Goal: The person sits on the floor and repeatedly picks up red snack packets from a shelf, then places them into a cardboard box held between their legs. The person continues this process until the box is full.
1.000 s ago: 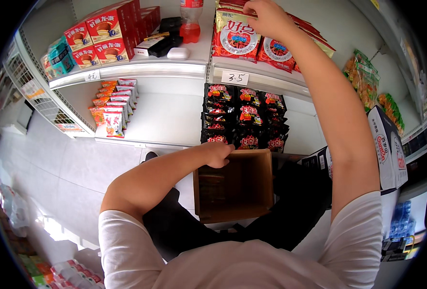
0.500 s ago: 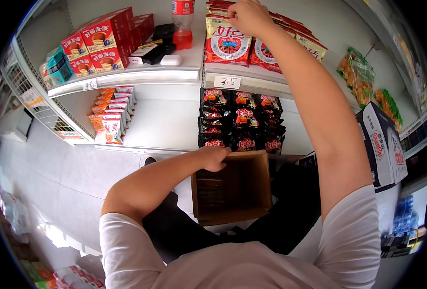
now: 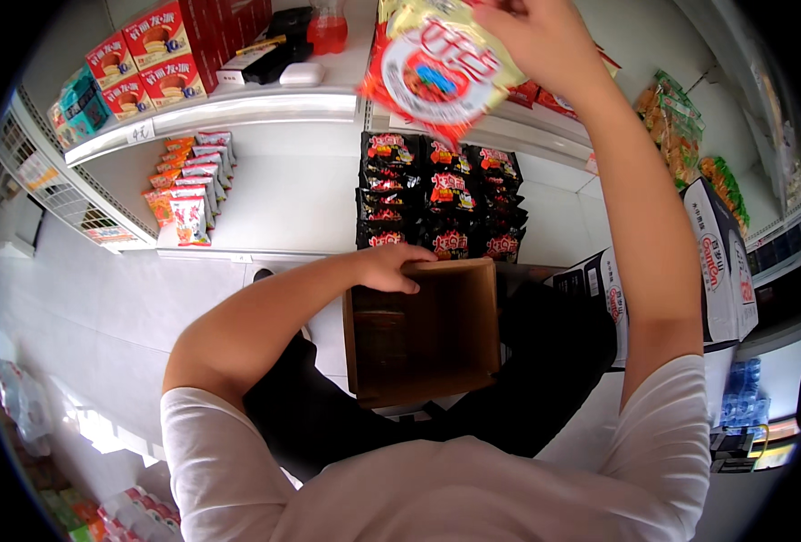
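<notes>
My right hand (image 3: 538,38), raised over the upper shelf, pinches the top edge of a red and pale-yellow snack bag (image 3: 436,72). The bag hangs tilted in front of the shelf edge, its printed front facing me. Other red bags (image 3: 558,101) show partly behind that hand. Between my legs stands an open brown cardboard box (image 3: 473,339). My left hand (image 3: 393,268) is closed on the box's far rim at its left corner. Inside, low on the left, lies something flat and dim that I cannot make out.
Black snack packets (image 3: 450,191) stand in rows on the lower shelf, just beyond the box. Small orange and white packets (image 3: 192,194) are further left. Red boxes (image 3: 161,54) and a white case (image 3: 302,74) occupy the upper left shelf. Dark-and-white cartons (image 3: 721,262) stand right.
My right hand has lifted one red and pale-yellow bag off the upper shelf and brought it nearer. The whole view has shifted slightly; my left hand stays on the box rim.
</notes>
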`<state>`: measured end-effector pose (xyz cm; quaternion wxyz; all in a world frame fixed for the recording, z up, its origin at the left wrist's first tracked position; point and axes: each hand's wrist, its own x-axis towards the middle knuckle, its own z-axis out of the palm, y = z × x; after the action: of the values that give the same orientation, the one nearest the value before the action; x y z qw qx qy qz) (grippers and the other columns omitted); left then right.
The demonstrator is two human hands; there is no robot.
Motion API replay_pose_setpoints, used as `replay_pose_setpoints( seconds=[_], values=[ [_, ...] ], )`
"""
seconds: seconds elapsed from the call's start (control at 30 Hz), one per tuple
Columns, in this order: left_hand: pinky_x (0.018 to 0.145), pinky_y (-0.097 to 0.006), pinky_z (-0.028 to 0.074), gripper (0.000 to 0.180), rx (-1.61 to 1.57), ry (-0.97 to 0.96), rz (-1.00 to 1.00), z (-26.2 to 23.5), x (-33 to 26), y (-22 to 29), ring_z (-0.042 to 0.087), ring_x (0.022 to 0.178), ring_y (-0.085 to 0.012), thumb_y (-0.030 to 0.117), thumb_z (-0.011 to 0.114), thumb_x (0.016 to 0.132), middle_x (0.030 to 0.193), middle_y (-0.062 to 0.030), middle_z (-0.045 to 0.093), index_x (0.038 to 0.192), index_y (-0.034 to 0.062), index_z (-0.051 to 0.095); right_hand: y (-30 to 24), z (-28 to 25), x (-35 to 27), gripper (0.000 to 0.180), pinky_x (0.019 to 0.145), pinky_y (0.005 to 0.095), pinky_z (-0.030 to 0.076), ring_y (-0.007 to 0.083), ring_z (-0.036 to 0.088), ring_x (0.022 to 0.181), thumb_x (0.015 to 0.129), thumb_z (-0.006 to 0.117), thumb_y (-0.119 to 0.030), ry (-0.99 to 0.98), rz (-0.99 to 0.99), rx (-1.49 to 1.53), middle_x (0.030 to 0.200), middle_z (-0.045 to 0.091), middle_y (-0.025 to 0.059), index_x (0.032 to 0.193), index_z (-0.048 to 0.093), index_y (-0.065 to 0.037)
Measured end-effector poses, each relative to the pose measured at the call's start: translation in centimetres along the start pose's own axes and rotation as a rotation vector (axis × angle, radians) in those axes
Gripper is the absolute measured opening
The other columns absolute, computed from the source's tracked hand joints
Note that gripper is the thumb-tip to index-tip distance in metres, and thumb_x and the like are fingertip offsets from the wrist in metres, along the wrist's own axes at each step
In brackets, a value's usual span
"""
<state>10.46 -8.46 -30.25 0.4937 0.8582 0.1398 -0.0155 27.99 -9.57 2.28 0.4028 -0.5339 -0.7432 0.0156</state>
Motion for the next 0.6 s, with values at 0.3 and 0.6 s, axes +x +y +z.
replay_pose_setpoints(
  seconds=[0.3,0.6],
  values=[
    [0.123,-0.041,0.024,0.091,-0.75,-0.134,-0.081,-1.7,-1.9,1.9,0.032,0.147,-0.0228,0.01,0.082,0.08,0.158,-0.0086,0.035,0.155,0.0109,0.03,8.6,4.4,-15.4,0.013,0.061,0.0253,0.042,0.0052,0.054,0.069,0.095,0.063,-0.013,-0.324,0.508,0.482,0.076,0.064,0.001,0.088,0.061,-0.002],
    [0.12,-0.041,0.032,0.069,-0.961,0.061,-0.113,-1.2,-1.4,0.0,0.046,0.137,-0.0219,0.016,0.072,0.093,0.148,-0.0103,0.049,0.151,0.0043,0.035,11.6,7.2,-20.5,0.019,0.061,0.0272,0.044,0.0073,0.057,0.07,0.093,0.069,-0.017,-0.384,0.732,0.604,0.08,0.066,0.0039,0.085,0.061,-0.002]
  ],
)
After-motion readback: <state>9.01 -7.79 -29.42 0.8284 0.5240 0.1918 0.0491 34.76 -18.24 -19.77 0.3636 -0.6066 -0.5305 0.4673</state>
